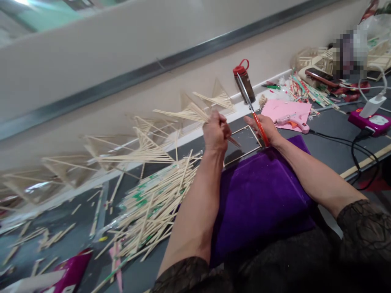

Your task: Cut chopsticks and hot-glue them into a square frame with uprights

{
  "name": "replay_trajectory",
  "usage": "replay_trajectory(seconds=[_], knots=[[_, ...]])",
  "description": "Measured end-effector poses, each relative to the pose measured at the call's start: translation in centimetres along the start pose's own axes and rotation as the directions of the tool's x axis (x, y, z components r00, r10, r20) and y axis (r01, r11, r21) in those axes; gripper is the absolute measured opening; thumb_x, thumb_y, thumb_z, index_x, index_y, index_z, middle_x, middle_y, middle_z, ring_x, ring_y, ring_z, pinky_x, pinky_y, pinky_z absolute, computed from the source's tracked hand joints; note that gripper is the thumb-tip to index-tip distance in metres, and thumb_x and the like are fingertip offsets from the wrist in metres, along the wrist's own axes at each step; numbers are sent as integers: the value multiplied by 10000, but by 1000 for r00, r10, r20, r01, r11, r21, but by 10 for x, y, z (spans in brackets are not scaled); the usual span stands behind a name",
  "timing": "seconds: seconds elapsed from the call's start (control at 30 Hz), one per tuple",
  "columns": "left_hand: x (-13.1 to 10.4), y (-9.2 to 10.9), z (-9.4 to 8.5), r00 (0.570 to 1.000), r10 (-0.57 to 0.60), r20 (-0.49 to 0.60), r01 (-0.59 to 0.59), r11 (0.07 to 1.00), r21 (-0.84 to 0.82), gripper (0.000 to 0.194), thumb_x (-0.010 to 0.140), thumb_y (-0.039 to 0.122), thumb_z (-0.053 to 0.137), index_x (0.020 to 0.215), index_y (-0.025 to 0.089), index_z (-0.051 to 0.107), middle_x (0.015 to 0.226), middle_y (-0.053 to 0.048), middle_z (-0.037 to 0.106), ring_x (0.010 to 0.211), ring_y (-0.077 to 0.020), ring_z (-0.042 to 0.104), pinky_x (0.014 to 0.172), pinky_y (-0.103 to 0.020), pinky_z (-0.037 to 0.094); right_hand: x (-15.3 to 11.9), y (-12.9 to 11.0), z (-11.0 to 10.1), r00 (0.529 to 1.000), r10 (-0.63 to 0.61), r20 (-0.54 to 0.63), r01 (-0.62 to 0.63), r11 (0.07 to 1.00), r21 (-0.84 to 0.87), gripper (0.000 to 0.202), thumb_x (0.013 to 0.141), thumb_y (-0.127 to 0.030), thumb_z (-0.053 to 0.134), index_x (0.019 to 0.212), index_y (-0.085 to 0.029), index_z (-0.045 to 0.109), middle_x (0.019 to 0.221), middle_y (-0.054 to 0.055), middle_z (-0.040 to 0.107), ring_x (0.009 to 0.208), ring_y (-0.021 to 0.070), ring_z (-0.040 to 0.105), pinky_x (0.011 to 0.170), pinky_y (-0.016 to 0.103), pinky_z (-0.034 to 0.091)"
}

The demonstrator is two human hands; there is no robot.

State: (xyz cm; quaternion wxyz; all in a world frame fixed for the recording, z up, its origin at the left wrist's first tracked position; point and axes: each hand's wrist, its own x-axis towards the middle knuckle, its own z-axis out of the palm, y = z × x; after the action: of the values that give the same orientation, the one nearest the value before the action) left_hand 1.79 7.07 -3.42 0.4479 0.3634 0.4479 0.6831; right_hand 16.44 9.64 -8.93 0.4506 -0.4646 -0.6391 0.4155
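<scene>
My left hand (215, 130) is closed around thin wooden sticks (234, 141), whose ends poke out below the fist. Fanned sticks (191, 113) appear just behind its knuckles; whether they are in the grip or part of a model behind, I cannot tell. In my right hand (266, 128) are scissors with orange handles (260, 129), their metal blades pointing up and away. Between the hands, a thin rectangular stick frame (240, 156) lies on the dark table (331, 148). A purple cloth (259, 195) covers my lap and reaches the table edge.
Loose sticks (161, 199) are piled at left, with twisted stick models (137, 150) along the wall. Beyond the scissors stands a red-capped bottle (244, 83). A pink glue gun (293, 121) rests on pink paper (282, 106), its cord running to a purple power strip (371, 120).
</scene>
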Motion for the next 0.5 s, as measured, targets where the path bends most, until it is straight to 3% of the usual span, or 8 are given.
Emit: replay_trajectory(seconds=[0.1,0.2,0.33,0.43,0.5], knots=[[-28,34,-10,1000,-18,-6,17,991,-133,557,1009,507,502,564,188,398,385,104,220,320,-40,123,332,-174,119,-6,-12,-3,997,-44,62,58,967,-248,491,870,-686,543,752,-209,518,754,22,608,720,159,562,642,268,400],[-63,50,-22,997,-63,38,69,985,-161,545,1007,500,513,573,184,421,389,101,220,323,-41,117,328,-174,109,-22,-31,3,967,-35,252,167,835,-524,478,827,-661,616,901,-189,629,897,71,709,819,208,642,678,281,419],[-94,58,-33,997,-52,49,60,982,-181,521,977,467,589,566,183,440,395,91,243,321,-40,150,329,-184,115,-54,-53,22,859,-75,506,447,592,-671,473,879,-602,560,1065,-184,679,1068,131,752,966,259,696,742,300,462],[-101,68,-38,997,28,67,-13,977,-213,527,991,448,570,551,179,462,383,85,250,317,-37,153,332,-183,116,-75,-60,26,755,-100,648,615,453,-646,449,891,-533,549,1105,-161,682,1125,161,737,1014,275,693,762,316,479],[-98,72,-40,996,60,69,-43,973,-228,545,997,472,550,542,179,478,372,84,242,314,-36,141,330,-184,109,-85,-63,22,709,-61,702,660,407,-631,440,875,-503,574,1116,-151,684,1133,166,727,1014,285,689,754,329,483]])
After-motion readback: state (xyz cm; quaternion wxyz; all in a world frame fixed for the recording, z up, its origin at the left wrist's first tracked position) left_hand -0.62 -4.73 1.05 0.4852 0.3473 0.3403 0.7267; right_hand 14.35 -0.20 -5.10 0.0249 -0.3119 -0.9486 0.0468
